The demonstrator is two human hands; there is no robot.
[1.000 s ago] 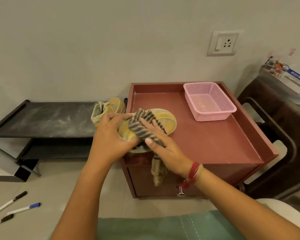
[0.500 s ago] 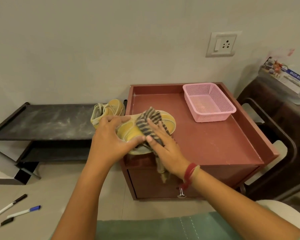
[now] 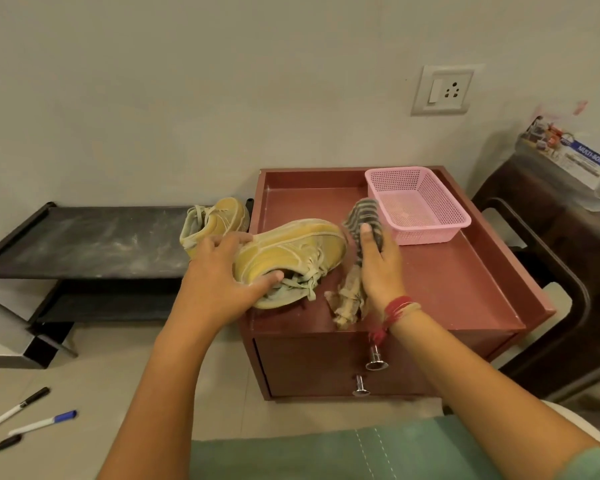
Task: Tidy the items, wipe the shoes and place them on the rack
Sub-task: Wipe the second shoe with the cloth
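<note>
The person is wearing red and pale threads (image 3: 399, 306) at the wrist of the right hand (image 3: 380, 271), and green clothing (image 3: 326, 452) with white stitching

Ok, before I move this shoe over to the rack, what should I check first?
1. Left hand grips the yellow shoe, thumb inside its opening: ok.
2. Cloth, held by the right hand, is apart from the shoe: ok.
3. Shoe wiped clean: cannot tell; the pale marks on its upper and laces may be dust or wear.
4. Free space on the rack left of the other shoe: ok.
5. Rack shelf clean: not ok, whitish smears across it.
6. Markers tidied: not ok, three lie on the floor.
</note>
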